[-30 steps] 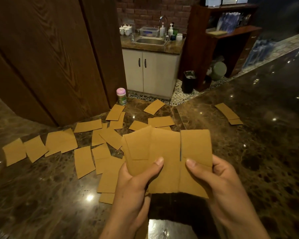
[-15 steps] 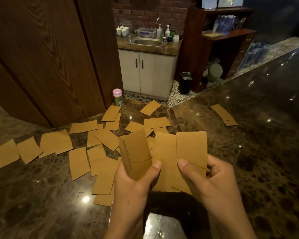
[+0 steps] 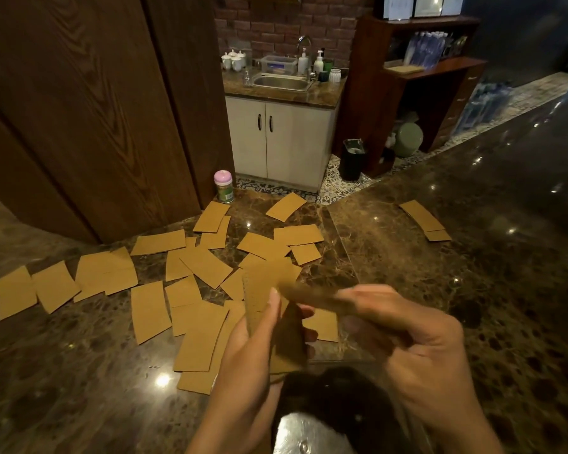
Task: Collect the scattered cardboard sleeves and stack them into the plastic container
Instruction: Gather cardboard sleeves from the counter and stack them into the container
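- Since half a second ago, the fanned-out cards have been gathered: the right hand (image 3: 420,348) has swung its share flat and edge-on toward the left hand's bundle, where earlier both halves faced the camera.
- Far left on the marble counter (image 3: 63,371), a row of loose cardboard sleeves (image 3: 14,291) lies flat, some edges overlapping, running toward the middle.
- Behind that row rises a dark wooden panel wall (image 3: 89,109).
- At centre, the thickest scatter of sleeves (image 3: 204,267) covers the counter, several overlapping one another; a pink-lidded cup (image 3: 224,186) stands upright at the far edge, just beside the panel.
- Left hand (image 3: 253,352) is closed around an upright bundle of sleeves (image 3: 259,290), thumb pressed on its face, fingers wrapped behind.
- Right hand pinches a blurred sleeve stack (image 3: 312,298) held nearly level, its near end touching the left hand's bundle; motion blur hides how many cards it holds.
- Below the hands, a dark rounded shape with a shiny patch (image 3: 309,430) fills the lower frame; whether it is the plastic container cannot be told.
- To the right, two more sleeves (image 3: 422,216) lie well apart from the rest.
- Beyond the counter, a sink (image 3: 282,81) sits above white cabinet doors (image 3: 276,139).
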### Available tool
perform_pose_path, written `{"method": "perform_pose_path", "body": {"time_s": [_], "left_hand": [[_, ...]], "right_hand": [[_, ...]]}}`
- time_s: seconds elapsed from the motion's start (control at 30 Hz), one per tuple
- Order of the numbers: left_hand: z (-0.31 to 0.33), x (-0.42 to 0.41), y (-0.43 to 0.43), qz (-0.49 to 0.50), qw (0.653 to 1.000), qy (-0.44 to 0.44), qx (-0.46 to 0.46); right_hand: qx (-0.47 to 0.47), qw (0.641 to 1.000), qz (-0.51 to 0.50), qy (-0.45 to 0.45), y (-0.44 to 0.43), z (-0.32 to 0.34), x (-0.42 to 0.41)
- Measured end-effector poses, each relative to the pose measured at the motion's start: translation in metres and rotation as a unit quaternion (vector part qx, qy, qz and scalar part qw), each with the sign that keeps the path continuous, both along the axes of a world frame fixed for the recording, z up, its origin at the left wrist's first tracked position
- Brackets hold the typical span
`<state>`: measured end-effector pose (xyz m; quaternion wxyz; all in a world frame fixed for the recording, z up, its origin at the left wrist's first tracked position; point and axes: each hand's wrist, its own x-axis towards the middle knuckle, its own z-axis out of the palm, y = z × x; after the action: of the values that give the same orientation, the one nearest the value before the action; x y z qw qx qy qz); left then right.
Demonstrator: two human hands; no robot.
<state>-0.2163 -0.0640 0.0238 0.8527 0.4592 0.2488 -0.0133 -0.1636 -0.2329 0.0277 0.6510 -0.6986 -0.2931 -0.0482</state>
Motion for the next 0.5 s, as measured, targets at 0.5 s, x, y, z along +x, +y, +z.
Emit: {"method": "perform_pose_path", "body": {"time_s": [0.5], "left_hand": [[0.000, -0.007, 0.014, 0.010, 1.000, -0.022, -0.015]], "right_hand": [[-0.311, 0.940, 0.121, -0.064, -0.050, 0.041, 0.042]]}}
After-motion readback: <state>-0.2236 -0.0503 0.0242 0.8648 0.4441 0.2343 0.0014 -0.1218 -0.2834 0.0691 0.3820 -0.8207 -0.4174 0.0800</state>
